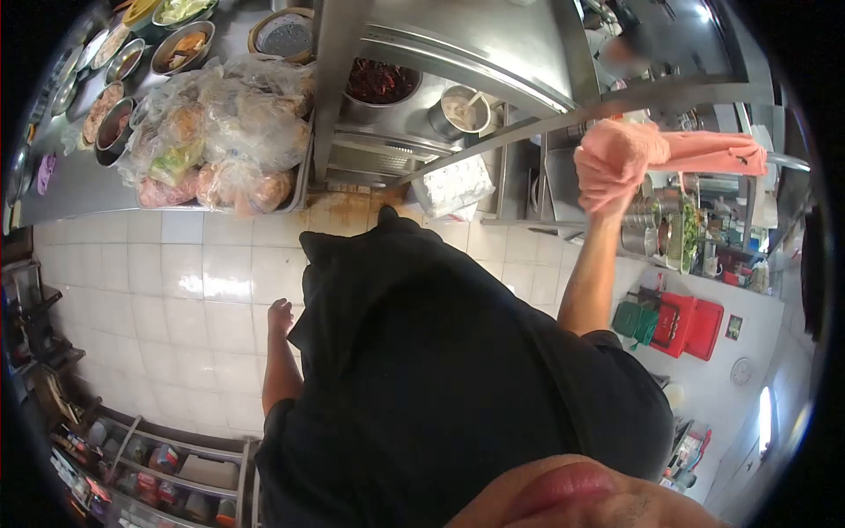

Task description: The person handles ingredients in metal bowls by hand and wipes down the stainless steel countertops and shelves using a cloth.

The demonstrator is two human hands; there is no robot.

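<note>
My right hand [606, 189] is raised at the upper right, bunched in a pink cloth [713, 153] that covers most of its fingers. The cloth's long end stretches right, alongside a metal rail. My left hand [280, 315] hangs low at my left side over the tiled floor, its fingers curled and nothing visible in it. Near the right hand are a steel frame and a rack of metal containers [641, 238] with green leaves beside them.
Plastic bags of food [220, 132] fill a tray on the left counter [79, 189], near several metal bowls. A steel shelf [475, 44] stands ahead, with a pot [459, 112] below. Red crates [687, 326] are at right; a storage rack [194, 471] is lower left.
</note>
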